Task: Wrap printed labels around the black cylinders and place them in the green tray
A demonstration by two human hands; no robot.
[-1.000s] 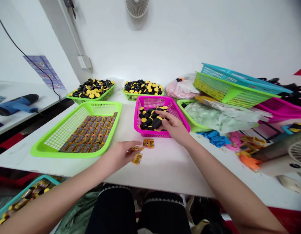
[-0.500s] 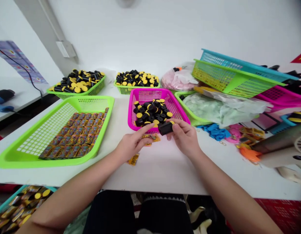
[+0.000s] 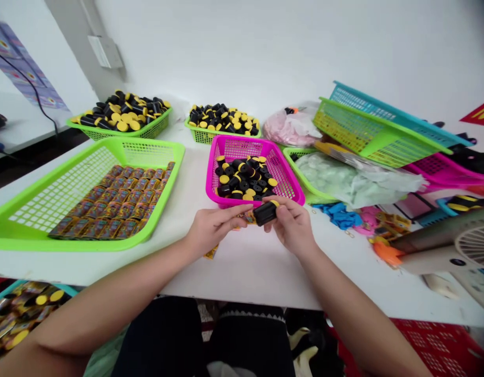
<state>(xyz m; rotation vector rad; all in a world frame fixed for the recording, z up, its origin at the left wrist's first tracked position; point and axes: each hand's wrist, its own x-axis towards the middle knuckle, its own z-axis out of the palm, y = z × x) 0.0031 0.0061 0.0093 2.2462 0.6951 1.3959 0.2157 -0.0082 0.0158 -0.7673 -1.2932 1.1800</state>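
Observation:
A black cylinder with a yellow end (image 3: 266, 212) lies on its side in my right hand (image 3: 292, 222), held between thumb and fingers. My left hand (image 3: 216, 226) pinches a small orange printed wrapper (image 3: 248, 215) against the cylinder's left end. Just beyond both hands is a magenta basket (image 3: 292, 180) holding several black and yellow cylinders (image 3: 244, 180). Another orange wrapper (image 3: 211, 253) lies on the white table (image 3: 242, 272) below my left hand.
At left a green basket (image 3: 14, 242) holds rows of wrapped cylinders (image 3: 120, 204). Two green baskets of cylinders (image 3: 126, 112) stand behind. Stacked baskets (image 3: 375, 128), blue pieces (image 3: 339, 214) and a fan (image 3: 461, 251) are at right.
My left hand has closed on an orange wrapper and brought it up to the black cylinder. My right hand still holds the cylinder. The view has shifted slightly.

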